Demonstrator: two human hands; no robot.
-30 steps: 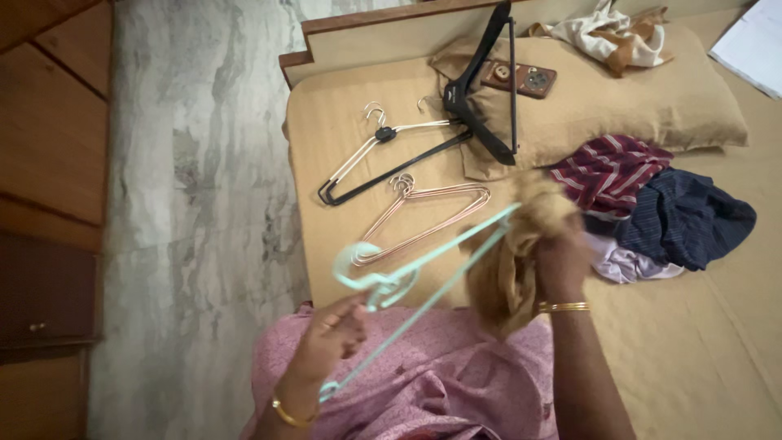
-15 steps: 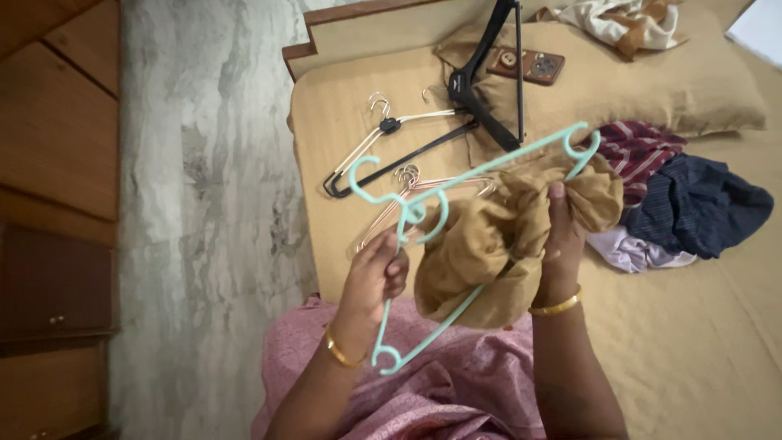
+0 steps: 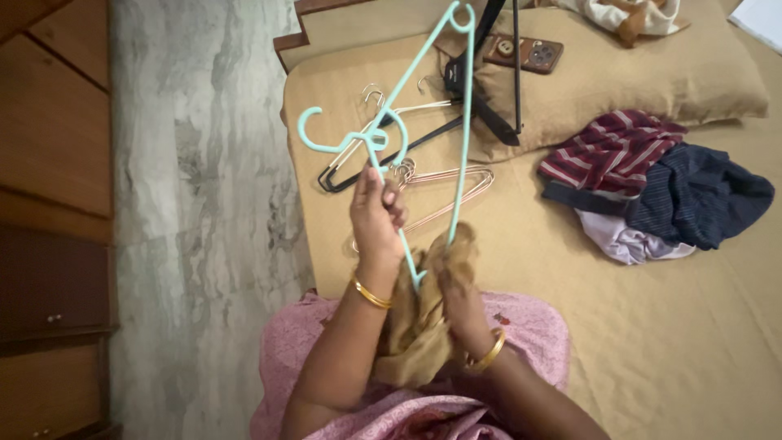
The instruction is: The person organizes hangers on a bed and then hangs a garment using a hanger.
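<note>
My left hand [image 3: 376, 213] grips a mint-green plastic hanger [image 3: 466, 106] just below its hook, holding it up over the bed's edge. My right hand [image 3: 458, 297] is closed on a mustard-brown cloth [image 3: 415, 330], bunched at the hanger's lower corner and hanging down against my pink garment. Both wrists wear gold bangles.
On the tan bed [image 3: 652, 326] lie a black hanger [image 3: 489, 73], a black-and-cream hanger [image 3: 383, 147] and copper wire hangers [image 3: 456, 191]. A phone [image 3: 521, 51] rests on the pillow [image 3: 652, 90]. A pile of striped red, dark blue and lilac clothes [image 3: 652, 191] lies right. Marble floor [image 3: 204, 204] is left.
The green hanger swung from lying across to standing nearly upright. My right hand moved down and toward me with the cloth, which now hangs at the hanger's lower corner.
</note>
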